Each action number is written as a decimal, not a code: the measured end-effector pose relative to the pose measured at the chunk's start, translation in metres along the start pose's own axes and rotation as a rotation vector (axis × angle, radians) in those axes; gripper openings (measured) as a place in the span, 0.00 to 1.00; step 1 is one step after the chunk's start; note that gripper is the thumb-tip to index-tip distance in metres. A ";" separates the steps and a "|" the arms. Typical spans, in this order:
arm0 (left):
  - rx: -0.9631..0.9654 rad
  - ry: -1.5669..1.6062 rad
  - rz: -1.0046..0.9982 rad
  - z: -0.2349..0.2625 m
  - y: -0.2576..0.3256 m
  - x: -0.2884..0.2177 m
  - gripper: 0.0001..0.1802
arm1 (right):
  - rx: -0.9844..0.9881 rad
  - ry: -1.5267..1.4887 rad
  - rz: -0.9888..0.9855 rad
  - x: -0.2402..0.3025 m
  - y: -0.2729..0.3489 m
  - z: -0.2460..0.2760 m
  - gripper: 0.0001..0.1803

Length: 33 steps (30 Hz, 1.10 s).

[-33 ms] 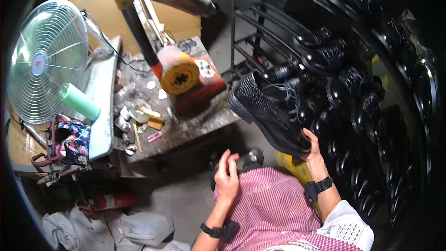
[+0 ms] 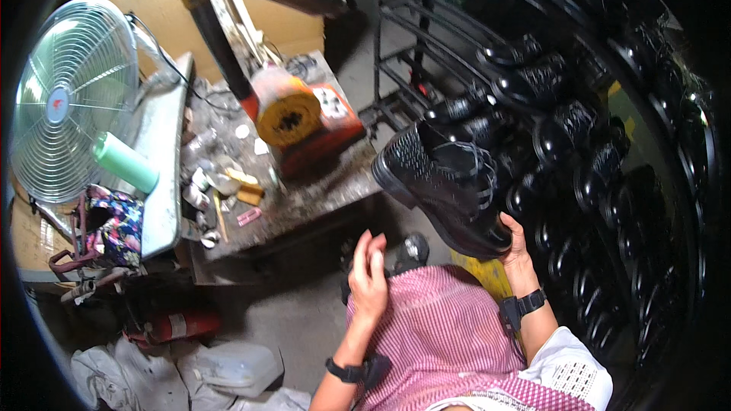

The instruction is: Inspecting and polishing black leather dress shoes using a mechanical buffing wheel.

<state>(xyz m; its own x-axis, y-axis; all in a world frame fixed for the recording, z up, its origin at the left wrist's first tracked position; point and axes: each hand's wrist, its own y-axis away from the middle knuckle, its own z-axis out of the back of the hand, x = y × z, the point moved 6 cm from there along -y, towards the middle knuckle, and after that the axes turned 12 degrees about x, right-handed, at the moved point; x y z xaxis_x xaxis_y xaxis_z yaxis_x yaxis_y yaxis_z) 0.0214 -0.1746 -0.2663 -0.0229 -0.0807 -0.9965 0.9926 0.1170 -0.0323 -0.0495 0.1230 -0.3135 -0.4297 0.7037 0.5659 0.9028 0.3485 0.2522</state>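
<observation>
A black leather lace-up shoe [image 2: 438, 183] is in my right hand [image 2: 518, 242], which grips it at the toe. Its heel points up and left, and the laces face right toward the shoe racks. Over the striped pink apron [image 2: 442, 327], my left hand [image 2: 368, 278] is raised with its fingers stretched out and holds nothing. A gap separates it from the shoe. Each wrist wears a black band.
An orange and yellow blower [image 2: 293, 118] stands on the cluttered workbench [image 2: 304, 217]. At left are a round wire fan [image 2: 72, 99], a green cylinder [image 2: 124, 163] and a floral bag [image 2: 114, 221]. Black racks [image 2: 438, 19] full of shiny black shoes [image 2: 533, 87] line the right side.
The view has shifted slightly. The shoe has tilted a little in my right hand, showing more of its laces. My left hand has turned slightly and its fingers are closer together.
</observation>
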 end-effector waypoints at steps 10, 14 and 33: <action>0.509 0.871 0.394 -0.100 -0.006 -0.016 0.44 | 0.113 0.518 0.003 0.021 0.141 0.053 0.47; 0.461 0.149 0.124 -0.128 -0.001 -0.009 0.37 | -0.119 0.244 -0.019 -0.007 0.208 0.126 0.40; 0.458 -0.468 0.087 -0.172 0.015 -0.014 0.27 | -0.700 -0.206 0.079 -0.080 0.121 0.365 0.39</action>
<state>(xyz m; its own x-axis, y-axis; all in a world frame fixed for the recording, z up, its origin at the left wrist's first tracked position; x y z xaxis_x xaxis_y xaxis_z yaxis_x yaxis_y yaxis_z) 0.0163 -0.0016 -0.2657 0.0110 -0.5236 -0.8519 0.9411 -0.2825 0.1858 0.0871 0.3353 -0.6147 -0.2957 0.8366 0.4611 0.7027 -0.1365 0.6983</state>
